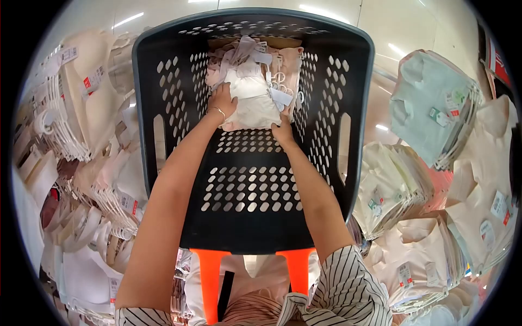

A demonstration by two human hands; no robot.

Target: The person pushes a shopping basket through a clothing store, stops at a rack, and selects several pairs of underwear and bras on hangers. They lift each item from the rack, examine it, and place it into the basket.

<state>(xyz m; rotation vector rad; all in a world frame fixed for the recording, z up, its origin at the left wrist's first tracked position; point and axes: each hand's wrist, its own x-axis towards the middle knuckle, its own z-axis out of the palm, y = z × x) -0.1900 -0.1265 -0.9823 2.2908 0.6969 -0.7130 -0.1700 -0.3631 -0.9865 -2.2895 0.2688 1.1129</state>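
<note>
A pile of pale garments (251, 111) lies at the far end of a deep black perforated basket (250, 239). The top one is white, with greyish-lilac fabric (239, 57) behind it. My left hand (223, 101) grips the pile's left side, its thumb on the white cloth. At the near right corner my right hand (283, 131) holds the edge, its fingers partly hidden by cloth. White hangers (279, 80) and paper tags (281, 98) stick out along the pile's right side.
Stacks of hangered garments surround the basket: beige ones (89, 92) on the left, pale blue ones (429, 103) and cream ones (389, 185) on the right. Orange legs (212, 282) show at the basket's near edge. Shiny pale floor tiles (402, 24) lie beyond.
</note>
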